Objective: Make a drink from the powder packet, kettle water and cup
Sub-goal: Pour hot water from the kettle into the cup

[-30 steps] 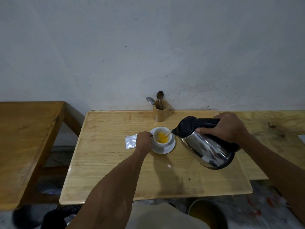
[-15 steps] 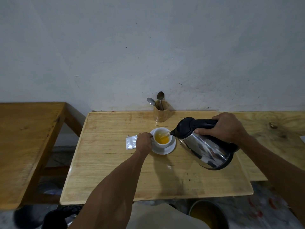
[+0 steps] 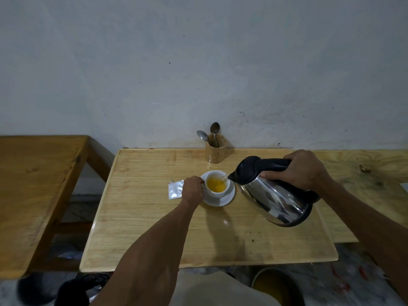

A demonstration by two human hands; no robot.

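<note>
A white cup (image 3: 217, 192) stands on a white saucer (image 3: 223, 200) in the middle of the wooden table (image 3: 154, 228). Orange-yellow liquid fills part of the cup. My left hand (image 3: 193, 189) grips the cup's handle side. My right hand (image 3: 302, 170) holds the black handle of a steel kettle (image 3: 273, 195), tilted with its spout over the cup's rim, and a thin stream of water runs into the cup. A silver powder packet (image 3: 175, 189) lies flat just left of my left hand.
A wooden holder (image 3: 215, 152) with two spoons (image 3: 214, 130) stands at the table's back edge by the wall. Another wooden table (image 3: 33, 191) is on the left, a further board (image 3: 364, 173) on the right. A round pot (image 3: 278, 286) sits on the floor below.
The kettle has tipped further and its spout has come closer to the cup. The dry orange powder has become orange liquid, and its level has risen.
</note>
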